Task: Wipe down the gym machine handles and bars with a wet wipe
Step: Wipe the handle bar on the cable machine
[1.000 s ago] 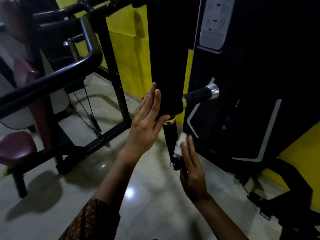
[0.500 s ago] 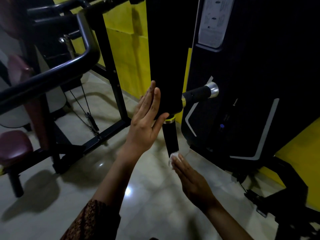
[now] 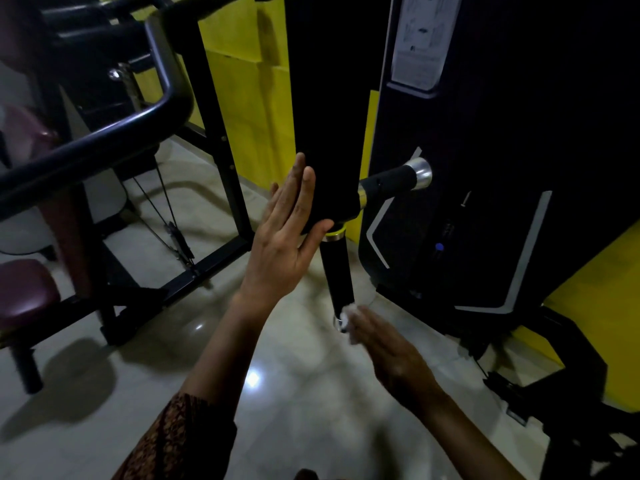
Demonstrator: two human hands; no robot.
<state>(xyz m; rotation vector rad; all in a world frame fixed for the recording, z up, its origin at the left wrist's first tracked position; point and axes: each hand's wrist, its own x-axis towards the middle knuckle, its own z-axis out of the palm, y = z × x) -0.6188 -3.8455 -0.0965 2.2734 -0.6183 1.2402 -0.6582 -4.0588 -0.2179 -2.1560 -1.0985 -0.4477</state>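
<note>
The right grip (image 3: pixel 391 355) has slid down the lower handle (image 3: pixel 336 271) from its middle to its bottom end, taking the wet wipe (image 3: pixel 346 311) with it. The left grip (image 3: pixel 284 244) has stayed flat on the black machine arm (image 3: pixel 322 116). The right grip is released, its fingers stretched out and blurred, pressing the white wipe against the metal cap at the 6 o'clock end of the handle. The wipe sits between the fingertips and the cap. The left grip is also released, with straight fingers pointing to 12 o'clock along the arm's 9 o'clock edge and the thumb across its bottom corner. A patterned sleeve (image 3: pixel 180 438) covers that forearm. The side handle (image 3: pixel 391 180) juts toward 3 o'clock from the arm, untouched. At 9 o'clock a curved bar (image 3: pixel 104 143) crosses the view, above a maroon seat (image 3: pixel 24 292) at 8 o'clock on the glossy floor (image 3: pixel 294 393).
</note>
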